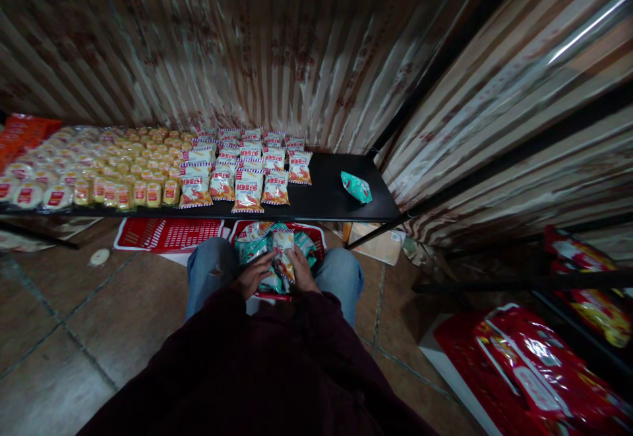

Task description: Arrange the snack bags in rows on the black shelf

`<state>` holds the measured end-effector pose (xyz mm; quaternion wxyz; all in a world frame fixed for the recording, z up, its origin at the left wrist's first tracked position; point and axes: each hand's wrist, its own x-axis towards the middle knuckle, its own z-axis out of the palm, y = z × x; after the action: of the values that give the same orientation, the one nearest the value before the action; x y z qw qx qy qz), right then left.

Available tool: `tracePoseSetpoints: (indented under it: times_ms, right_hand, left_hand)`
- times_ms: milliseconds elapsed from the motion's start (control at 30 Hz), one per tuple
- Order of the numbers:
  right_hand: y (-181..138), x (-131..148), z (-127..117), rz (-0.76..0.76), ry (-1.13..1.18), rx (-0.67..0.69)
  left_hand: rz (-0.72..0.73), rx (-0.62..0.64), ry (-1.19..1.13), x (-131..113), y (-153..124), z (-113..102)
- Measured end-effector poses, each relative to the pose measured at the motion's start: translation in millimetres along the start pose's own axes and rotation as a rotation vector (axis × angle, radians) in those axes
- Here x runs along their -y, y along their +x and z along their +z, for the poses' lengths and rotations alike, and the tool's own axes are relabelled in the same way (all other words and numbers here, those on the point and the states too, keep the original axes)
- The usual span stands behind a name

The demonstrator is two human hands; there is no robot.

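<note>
Both my hands reach into a red basket [319,235] on the floor between my knees, filled with teal and orange snack packets. My left hand [253,276] rests on a teal packet [250,250]. My right hand [299,271] grips an orange snack packet [283,246] together with the left fingers. Ahead, a low black shelf [321,202] carries rows of orange-and-white snack bags [248,188] and one lone teal packet [356,187] on its bare right part.
Yellow and white wrapped snacks [99,172] cover the shelf's left side. An empty red basket [168,235] lies under the shelf. Striped curtains hang behind and to the right. Large red bags [534,363] sit at lower right. A cardboard box [376,241] stands under the shelf corner.
</note>
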<state>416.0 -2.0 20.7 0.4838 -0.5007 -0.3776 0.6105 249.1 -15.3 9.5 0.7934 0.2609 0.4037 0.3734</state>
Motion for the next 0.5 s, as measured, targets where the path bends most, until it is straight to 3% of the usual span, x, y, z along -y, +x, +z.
tracePoseSetpoints:
  times_ms: [200, 367, 500]
  right_hand:
    - [-1.2, -0.8, 4.6, 0.086, 0.076, 0.01]
    - [1.0, 3.1, 3.6, 0.148, 0.185, 0.004]
    - [1.4, 1.2, 1.5, 0.116, 0.127, 0.055]
  left_hand:
    - [-0.018, 0.008, -0.044, -1.4, 0.1, -0.7]
    - [-0.001, -0.087, -0.065, -2.0, 3.9, -4.3]
    - [0.021, -0.165, -0.113, -4.9, 6.6, -6.3]
